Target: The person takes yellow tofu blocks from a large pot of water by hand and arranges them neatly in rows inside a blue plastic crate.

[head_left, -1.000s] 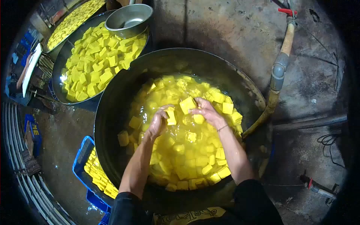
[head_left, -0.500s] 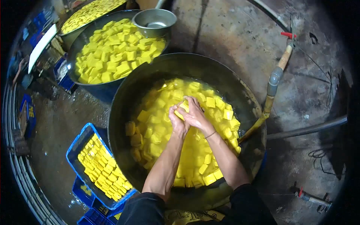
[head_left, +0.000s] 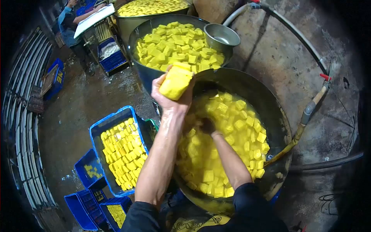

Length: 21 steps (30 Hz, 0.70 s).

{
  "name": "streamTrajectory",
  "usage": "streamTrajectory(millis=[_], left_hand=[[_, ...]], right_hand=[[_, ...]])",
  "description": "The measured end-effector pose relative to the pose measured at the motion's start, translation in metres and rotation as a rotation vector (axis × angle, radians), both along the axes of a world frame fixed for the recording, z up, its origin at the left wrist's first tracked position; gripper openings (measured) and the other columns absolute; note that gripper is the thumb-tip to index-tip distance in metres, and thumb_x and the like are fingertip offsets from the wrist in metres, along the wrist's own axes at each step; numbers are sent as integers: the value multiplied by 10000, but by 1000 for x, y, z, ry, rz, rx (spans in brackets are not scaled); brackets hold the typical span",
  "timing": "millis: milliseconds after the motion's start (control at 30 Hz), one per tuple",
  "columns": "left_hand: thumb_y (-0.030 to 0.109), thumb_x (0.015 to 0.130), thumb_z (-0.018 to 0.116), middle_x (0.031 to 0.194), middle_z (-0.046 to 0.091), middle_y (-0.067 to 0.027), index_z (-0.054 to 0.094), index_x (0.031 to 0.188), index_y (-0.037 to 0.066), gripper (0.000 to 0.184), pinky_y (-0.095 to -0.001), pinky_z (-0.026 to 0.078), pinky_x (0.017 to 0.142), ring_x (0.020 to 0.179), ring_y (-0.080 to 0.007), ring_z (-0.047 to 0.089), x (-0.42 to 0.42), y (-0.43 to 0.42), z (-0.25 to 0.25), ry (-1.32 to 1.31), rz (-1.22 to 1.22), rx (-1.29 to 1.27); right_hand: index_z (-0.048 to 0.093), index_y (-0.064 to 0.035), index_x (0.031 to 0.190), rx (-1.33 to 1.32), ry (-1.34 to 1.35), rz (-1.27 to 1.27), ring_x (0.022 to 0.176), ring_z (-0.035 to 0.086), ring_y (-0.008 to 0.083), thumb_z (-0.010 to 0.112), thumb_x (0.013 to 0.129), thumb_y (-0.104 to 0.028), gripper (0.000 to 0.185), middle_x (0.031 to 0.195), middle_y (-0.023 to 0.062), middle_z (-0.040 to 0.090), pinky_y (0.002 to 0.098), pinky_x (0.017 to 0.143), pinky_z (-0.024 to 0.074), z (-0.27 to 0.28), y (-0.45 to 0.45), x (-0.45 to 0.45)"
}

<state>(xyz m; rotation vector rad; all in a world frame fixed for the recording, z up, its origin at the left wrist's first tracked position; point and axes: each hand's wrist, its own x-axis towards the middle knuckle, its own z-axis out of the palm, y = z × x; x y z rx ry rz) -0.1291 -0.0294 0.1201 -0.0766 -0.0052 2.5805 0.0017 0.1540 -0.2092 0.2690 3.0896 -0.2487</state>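
Note:
Raised above the left rim of the dark round vat (head_left: 276,104), my left hand (head_left: 170,96) is wrapped round several yellow blocks (head_left: 176,83) stacked together. My right hand (head_left: 207,125) is low inside the vat, at the surface of the cloudy yellow liquid; its fingers are dark and hidden, so what it holds does not show. Many yellow blocks (head_left: 239,124) lie in the liquid around and below it. Left of the vat, a blue crate (head_left: 92,129) holds rows of smaller yellow blocks (head_left: 123,154).
Behind stands a second vat (head_left: 133,46) of yellow blocks with a metal bowl (head_left: 222,35) at its edge. A pipe (head_left: 309,110) runs into the near vat at right. More blue crates (head_left: 79,207) sit lower left. Another person (head_left: 69,29) works at the upper left.
My hands, together over the vat half a second ago, are apart. The left has risen left with several blocks; the right is down in the vat. The view has swung left.

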Motion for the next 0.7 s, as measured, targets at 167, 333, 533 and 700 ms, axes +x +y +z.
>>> streamTrajectory(millis=[167,333,533,700], left_hand=[[307,806,527,1127,641,-153,624,1083,51,390,-584,459,945,1077,-348,591,-17,-86,-33,-36,133,-132],[307,818,480,1030,665,-164,633,1081,30,412,-428,524,841,909,-307,649,-3,-128,-116,-90,61,-161],[342,835,488,1120,638,-147,576,1153,56,438,-442,476,928,1007,-311,614,23,-177,-166,-174,-75,-230],[376,880,507,1052,627,-117,592,1125,69,402,-419,482,913,972,-282,614,15,-239,-179,-354,-127,-253]], right_hand=[[538,4,1307,-1290,-78,-440,936,638,187,664,842,-101,492,1114,111,655,308,816,518,192,-41,22],[565,-14,1251,-1213,49,-32,894,625,124,725,818,-117,473,1029,70,656,268,760,516,329,-150,2],[534,-38,1105,-507,-48,83,1087,564,234,842,691,-298,578,1166,145,579,394,904,451,355,-285,-51],[435,-70,1365,-379,-124,87,1396,258,400,853,579,-433,962,1459,225,307,522,1118,249,274,-341,-88]])
